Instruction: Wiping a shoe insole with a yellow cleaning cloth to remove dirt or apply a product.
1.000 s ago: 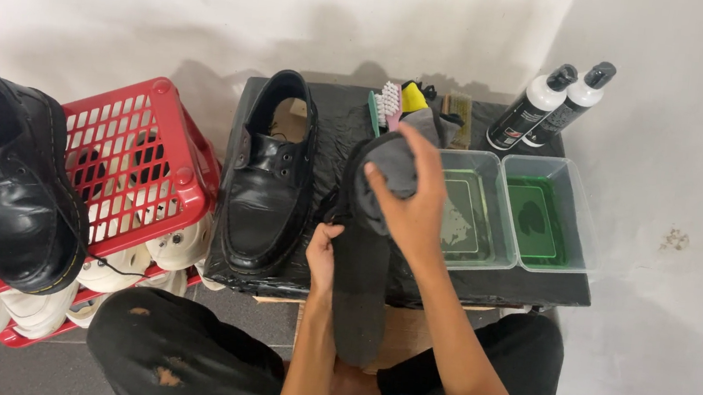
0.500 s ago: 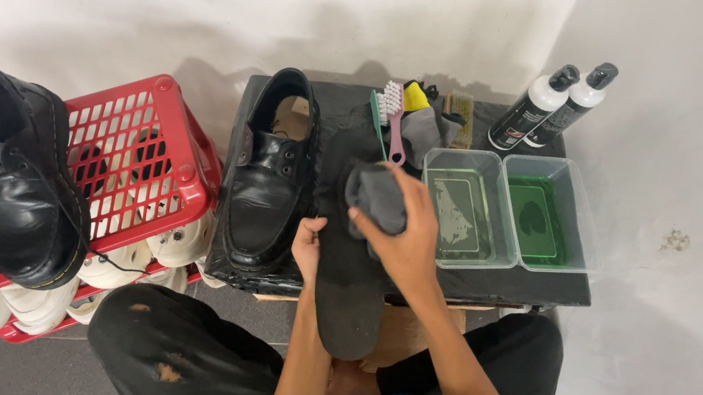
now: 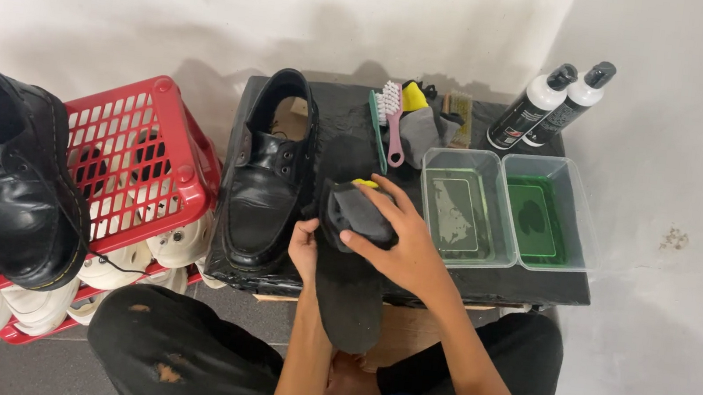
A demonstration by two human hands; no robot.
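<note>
My right hand point(image 3: 391, 233) presses a grey cloth-wrapped sponge point(image 3: 356, 213) with a yellow edge onto a long dark insole point(image 3: 346, 298). The insole lies lengthwise over the front edge of the black-covered table point(image 3: 501, 281), and my left hand point(image 3: 304, 249) grips its left side. A black leather shoe point(image 3: 270, 175) stands on the table just left of the insole.
Two clear tubs point(image 3: 467, 204) point(image 3: 549, 209) with green liquid sit right of my hands. Behind them are two bottles point(image 3: 531, 108), brushes point(image 3: 392, 123) and a grey cloth. A red crate point(image 3: 165, 150) with white items and a black shoe point(image 3: 15, 172) stands at left.
My right hand with the sponge has slid down the insole toward me, from the far end to its middle. The left hand has kept its hold on the side.
</note>
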